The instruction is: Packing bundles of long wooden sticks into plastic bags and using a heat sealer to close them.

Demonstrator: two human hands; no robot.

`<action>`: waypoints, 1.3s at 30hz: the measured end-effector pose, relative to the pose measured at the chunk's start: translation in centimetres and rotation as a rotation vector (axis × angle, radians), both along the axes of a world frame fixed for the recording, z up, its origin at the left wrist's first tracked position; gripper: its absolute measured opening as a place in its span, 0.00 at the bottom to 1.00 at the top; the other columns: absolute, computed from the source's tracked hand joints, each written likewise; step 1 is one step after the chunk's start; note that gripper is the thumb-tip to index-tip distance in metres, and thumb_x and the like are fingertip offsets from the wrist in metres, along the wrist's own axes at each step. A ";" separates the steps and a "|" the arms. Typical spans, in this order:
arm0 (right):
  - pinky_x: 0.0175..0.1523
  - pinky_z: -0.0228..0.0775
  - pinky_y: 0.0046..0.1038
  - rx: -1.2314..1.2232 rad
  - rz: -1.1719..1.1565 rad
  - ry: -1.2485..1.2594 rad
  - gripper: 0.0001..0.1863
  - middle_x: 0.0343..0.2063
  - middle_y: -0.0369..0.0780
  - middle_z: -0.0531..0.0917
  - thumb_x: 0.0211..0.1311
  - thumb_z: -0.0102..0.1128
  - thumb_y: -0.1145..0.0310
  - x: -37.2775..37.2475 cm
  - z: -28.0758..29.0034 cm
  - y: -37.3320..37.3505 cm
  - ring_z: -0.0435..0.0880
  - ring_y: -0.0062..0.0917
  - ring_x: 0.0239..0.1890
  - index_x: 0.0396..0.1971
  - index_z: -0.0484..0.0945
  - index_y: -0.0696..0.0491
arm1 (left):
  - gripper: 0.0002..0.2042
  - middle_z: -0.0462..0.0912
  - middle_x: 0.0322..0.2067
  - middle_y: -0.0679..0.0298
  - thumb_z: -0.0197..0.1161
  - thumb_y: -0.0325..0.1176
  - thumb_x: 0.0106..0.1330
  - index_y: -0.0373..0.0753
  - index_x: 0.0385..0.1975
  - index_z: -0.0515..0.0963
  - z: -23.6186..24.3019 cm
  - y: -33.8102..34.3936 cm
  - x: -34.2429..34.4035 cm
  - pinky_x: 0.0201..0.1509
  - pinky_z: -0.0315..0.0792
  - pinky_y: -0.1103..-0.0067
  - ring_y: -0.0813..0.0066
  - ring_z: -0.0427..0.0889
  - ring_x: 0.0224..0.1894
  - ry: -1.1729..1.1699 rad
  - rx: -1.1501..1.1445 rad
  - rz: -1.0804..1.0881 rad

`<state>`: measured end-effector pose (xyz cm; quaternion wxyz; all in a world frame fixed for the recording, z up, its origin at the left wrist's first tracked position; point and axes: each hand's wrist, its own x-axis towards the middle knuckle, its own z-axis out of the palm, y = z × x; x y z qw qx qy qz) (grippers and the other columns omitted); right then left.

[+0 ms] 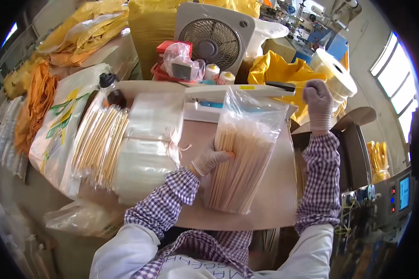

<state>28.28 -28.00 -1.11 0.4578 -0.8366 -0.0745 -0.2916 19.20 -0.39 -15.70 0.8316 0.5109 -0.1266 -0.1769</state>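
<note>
A clear plastic bag of thin wooden sticks (242, 162) stands tilted in front of me, its loose upper end overlapping the white bar-type bag sealer (202, 111). My left hand (210, 159), in a pale glove, is closed around the bag's left side, thumb across the front. To the right, my gloved right hand (318, 100) is raised in a fist, just beyond the sealer arm's black handle (281, 87). Nothing shows sticking out of that fist, and a small gap appears between it and the handle.
Left of the bag lie a tied stack of clear bags (149, 158) and several filled stick packs (102, 144). A box fan (216, 39), red basket (172, 51) and glue-like bottles (212, 72) stand behind. White film rolls (333, 72) and an open carton (354, 149) are right.
</note>
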 end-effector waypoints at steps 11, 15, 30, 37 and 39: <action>0.37 0.68 0.14 0.252 0.292 0.106 0.32 0.36 0.39 0.73 0.40 0.51 0.77 9.4 -1.6 -0.4 0.73 0.17 0.27 0.54 0.68 0.52 | 0.25 0.79 0.37 0.60 0.68 0.40 0.49 0.32 0.45 0.73 -5.9 -3.8 12.6 0.48 0.67 0.78 0.72 0.76 0.40 0.129 0.116 0.125; 0.59 0.59 0.26 -0.635 -0.024 0.031 0.32 0.48 0.44 0.73 0.37 0.56 0.73 11.7 -5.9 -5.3 0.71 0.33 0.51 0.51 0.70 0.52 | 0.24 0.79 0.34 0.59 0.68 0.41 0.49 0.30 0.42 0.74 -5.9 -5.5 13.7 0.44 0.68 0.79 0.72 0.76 0.37 0.260 0.292 0.233; 0.64 0.48 0.37 -0.988 -0.319 0.564 0.36 0.60 0.41 0.58 0.46 0.57 0.68 8.2 -12.4 -1.4 0.49 0.39 0.66 0.59 0.54 0.49 | 0.22 0.79 0.35 0.62 0.66 0.43 0.51 0.31 0.39 0.76 -8.8 -5.9 12.2 0.45 0.66 0.83 0.75 0.75 0.37 0.248 0.379 0.289; 0.60 0.55 0.39 -0.989 -0.224 0.405 0.29 0.53 0.46 0.66 0.45 0.55 0.71 10.5 -13.7 -1.0 0.59 0.42 0.59 0.52 0.62 0.52 | 0.25 0.80 0.32 0.56 0.65 0.48 0.52 0.29 0.37 0.76 -9.2 -4.5 11.0 0.40 0.69 0.77 0.71 0.76 0.34 0.169 0.406 0.434; 0.49 0.65 0.41 -0.885 -0.162 -0.150 0.18 0.39 0.51 0.76 0.46 0.51 0.73 15.7 -18.9 -1.1 0.72 0.46 0.44 0.41 0.71 0.56 | 0.24 0.80 0.31 0.55 0.62 0.49 0.54 0.31 0.38 0.76 -11.7 -2.6 10.9 0.38 0.70 0.74 0.70 0.77 0.33 -0.030 0.574 0.452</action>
